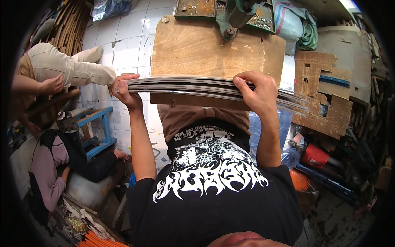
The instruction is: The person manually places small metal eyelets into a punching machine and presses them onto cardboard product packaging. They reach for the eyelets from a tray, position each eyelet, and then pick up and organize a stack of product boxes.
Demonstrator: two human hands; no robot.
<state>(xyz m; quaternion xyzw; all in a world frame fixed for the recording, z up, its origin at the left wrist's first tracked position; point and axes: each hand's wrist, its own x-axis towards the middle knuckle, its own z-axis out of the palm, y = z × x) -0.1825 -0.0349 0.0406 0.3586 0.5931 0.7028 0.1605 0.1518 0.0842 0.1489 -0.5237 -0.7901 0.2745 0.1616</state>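
Observation:
A long stack of thin, flat strips (185,85), grey with shiny clear-looking edges, stretches crosswise in front of me. Its strips fan apart slightly, and I cannot make out their material. At its left end my left hand (126,94) is closed around the strips, thumb on the near side. My right hand (261,92) grips the stack right of the middle, with the thumb pressed on the near side and the fingers over the top. Past that hand the strip ends stick out to the right. Beneath the stack lies the near edge of a wooden board (214,53).
A green machine base (228,31) stands at the board's far edge between trays of small metal parts (263,22). Cut brown boards (321,90) lie at right. A seated person's leg (88,72) reaches near my left hand. Another person sits behind a blue frame (108,123).

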